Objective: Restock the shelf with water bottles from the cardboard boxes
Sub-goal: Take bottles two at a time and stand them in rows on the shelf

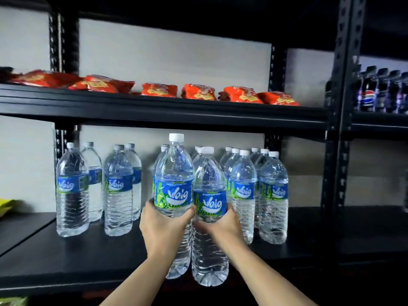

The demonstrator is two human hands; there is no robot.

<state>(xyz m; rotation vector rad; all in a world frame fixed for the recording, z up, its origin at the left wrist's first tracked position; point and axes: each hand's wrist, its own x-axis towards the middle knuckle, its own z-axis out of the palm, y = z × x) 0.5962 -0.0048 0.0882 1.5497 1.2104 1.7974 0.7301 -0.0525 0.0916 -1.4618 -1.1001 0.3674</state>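
**Head view, both hands at the shelf.** The left hand (162, 226) grips one water bottle, the left-held bottle (174, 173). Its fingers are curled round the body just under the blue-and-green label, with the thumb on the inner side. The right hand (223, 226) grips a second, the right-held bottle (209, 173), fingers wrapped round it at the lower edge of its label.

Both bottles are upright, white-capped and full, and they touch side to side between the two hands. The left-held bottle sits higher, its cap above the other's. Below the fingers the two bases hang near the front edge of the lower shelf (88, 257); whether they touch the board cannot be told.

Beyond the fingers, farther in on the same shelf, more bottles of the same kind stand upright. A left group (71, 191) stands well to the left of the left hand's fingers. A right group (272, 195), closely packed, stands just right of the right hand's fingers. Further bottles stand directly behind the held pair.

Above the fingers, the upper shelf (154, 109) carries a row of red snack packets (198, 92) lying flat. Far to the right of the fingers, past a black upright (341, 85), dark cola bottles (367, 93) stand on a neighbouring rack. At the far left edge a yellow object (4, 206) shows, too little of it to identify.
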